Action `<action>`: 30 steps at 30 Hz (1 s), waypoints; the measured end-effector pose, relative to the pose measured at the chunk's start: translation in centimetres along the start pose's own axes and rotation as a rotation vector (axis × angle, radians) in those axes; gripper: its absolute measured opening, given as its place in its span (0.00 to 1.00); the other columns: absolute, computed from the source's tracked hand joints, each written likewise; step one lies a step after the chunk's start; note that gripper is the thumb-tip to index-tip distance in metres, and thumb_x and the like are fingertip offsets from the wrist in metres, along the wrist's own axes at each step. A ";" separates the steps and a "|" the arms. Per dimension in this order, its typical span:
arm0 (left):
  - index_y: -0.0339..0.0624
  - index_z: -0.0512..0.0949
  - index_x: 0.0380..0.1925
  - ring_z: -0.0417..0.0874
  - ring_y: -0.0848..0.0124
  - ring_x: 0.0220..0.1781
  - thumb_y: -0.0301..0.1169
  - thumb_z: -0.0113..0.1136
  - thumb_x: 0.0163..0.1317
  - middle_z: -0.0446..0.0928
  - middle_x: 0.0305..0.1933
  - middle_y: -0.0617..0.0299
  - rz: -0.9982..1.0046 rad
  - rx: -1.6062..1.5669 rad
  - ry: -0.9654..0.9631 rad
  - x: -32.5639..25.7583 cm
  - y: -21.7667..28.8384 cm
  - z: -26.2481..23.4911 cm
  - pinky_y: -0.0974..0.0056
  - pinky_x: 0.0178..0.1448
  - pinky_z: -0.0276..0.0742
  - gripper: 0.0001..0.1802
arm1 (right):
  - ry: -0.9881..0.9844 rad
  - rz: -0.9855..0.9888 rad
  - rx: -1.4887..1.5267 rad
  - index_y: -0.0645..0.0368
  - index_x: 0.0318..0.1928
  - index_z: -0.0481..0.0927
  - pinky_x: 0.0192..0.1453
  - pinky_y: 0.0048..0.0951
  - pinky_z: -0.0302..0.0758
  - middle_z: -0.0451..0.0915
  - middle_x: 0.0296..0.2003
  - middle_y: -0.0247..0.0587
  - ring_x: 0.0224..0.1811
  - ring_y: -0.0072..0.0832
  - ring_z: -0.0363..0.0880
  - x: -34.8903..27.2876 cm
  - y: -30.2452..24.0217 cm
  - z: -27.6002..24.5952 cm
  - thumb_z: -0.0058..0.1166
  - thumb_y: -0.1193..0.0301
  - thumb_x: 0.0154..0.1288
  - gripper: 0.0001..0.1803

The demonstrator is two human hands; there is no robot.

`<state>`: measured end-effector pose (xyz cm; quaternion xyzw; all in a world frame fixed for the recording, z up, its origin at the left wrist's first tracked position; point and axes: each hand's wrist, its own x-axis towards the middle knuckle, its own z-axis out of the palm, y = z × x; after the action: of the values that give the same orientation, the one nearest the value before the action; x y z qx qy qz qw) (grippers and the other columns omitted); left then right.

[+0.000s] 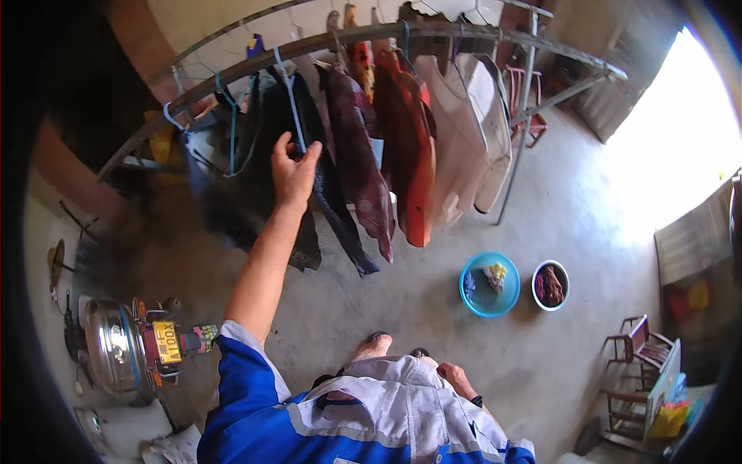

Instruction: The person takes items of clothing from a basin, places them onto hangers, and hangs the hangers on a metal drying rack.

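Note:
My left hand [295,176] is raised to the clothes rack, its thumb and fingers closed about a dark garment [331,209] at the lower end of a light blue hanger [289,93]. Left of it hangs a wide black garment [267,185] on a teal hanger [233,131]. A maroon garment [359,155], an orange-red one [410,147] and a pale sleeveless top [457,131] hang to the right. Low beside my body, my right hand [457,380] is loosely curled, with nothing seen in it; some of its fingers are hidden.
The metal rack rail [433,31] arches across the top, with a leg [519,147] at its right. On the concrete floor stand a blue basin [488,311] and a white basin [562,303], both holding cloth. A motorcycle [147,348] is at left, a wooden chair [638,344] at right.

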<state>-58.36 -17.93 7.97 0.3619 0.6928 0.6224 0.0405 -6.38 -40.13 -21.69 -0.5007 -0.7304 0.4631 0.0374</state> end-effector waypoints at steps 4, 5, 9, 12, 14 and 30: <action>0.37 0.64 0.67 0.79 0.67 0.48 0.38 0.71 0.61 0.71 0.57 0.52 -0.042 -0.182 -0.085 -1.6 1.3 -0.6 0.64 0.52 0.77 0.38 | 0.008 0.087 0.034 0.62 0.36 0.83 0.42 0.46 0.80 0.84 0.33 0.57 0.38 0.52 0.85 -0.2 -2.7 -0.4 0.56 0.59 0.66 0.17; 0.38 0.63 0.67 0.79 0.69 0.47 0.36 0.70 0.62 0.71 0.57 0.53 -0.033 -0.242 -0.092 -1.6 0.7 -0.8 0.65 0.49 0.78 0.38 | 0.025 0.111 0.046 0.62 0.36 0.83 0.42 0.46 0.80 0.84 0.33 0.57 0.38 0.52 0.85 -0.3 -2.4 -0.1 0.56 0.59 0.66 0.17; 0.41 0.63 0.68 0.78 0.76 0.44 0.38 0.64 0.67 0.75 0.53 0.61 -0.130 -0.229 -0.144 -2.9 0.8 -2.2 0.73 0.36 0.72 0.34 | 0.031 0.132 0.009 0.62 0.34 0.84 0.40 0.48 0.81 0.83 0.32 0.60 0.37 0.54 0.85 -0.3 -1.5 1.5 0.55 0.59 0.64 0.17; 0.42 0.66 0.67 0.77 0.75 0.48 0.46 0.56 0.71 0.75 0.57 0.63 -0.156 -0.156 -0.140 -4.7 0.2 -2.7 0.72 0.38 0.72 0.30 | 0.006 0.260 0.022 0.60 0.37 0.84 0.43 0.44 0.80 0.84 0.34 0.54 0.39 0.48 0.85 -0.8 -1.9 2.2 0.55 0.58 0.63 0.17; 0.43 0.68 0.66 0.76 0.72 0.50 0.49 0.54 0.72 0.74 0.59 0.61 -0.169 -0.118 -0.105 -6.5 0.7 -3.5 0.71 0.40 0.72 0.30 | 0.029 0.266 0.040 0.60 0.36 0.84 0.44 0.44 0.80 0.84 0.34 0.55 0.40 0.49 0.85 -1.1 -2.0 2.6 0.55 0.58 0.63 0.17; 0.37 0.80 0.40 0.83 0.72 0.28 0.35 0.60 0.64 0.83 0.31 0.61 -0.763 0.458 -1.076 -40.2 -17.5 -10.5 0.66 0.29 0.79 0.12 | 0.213 0.277 0.179 0.62 0.36 0.84 0.48 0.45 0.79 0.85 0.35 0.56 0.41 0.50 0.84 -6.4 5.5 -2.3 0.52 0.61 0.62 0.16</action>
<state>-42.03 -48.21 -21.18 0.3509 0.7689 0.1372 0.5165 1.84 -43.21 -21.69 -0.6373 -0.6022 0.4714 0.0950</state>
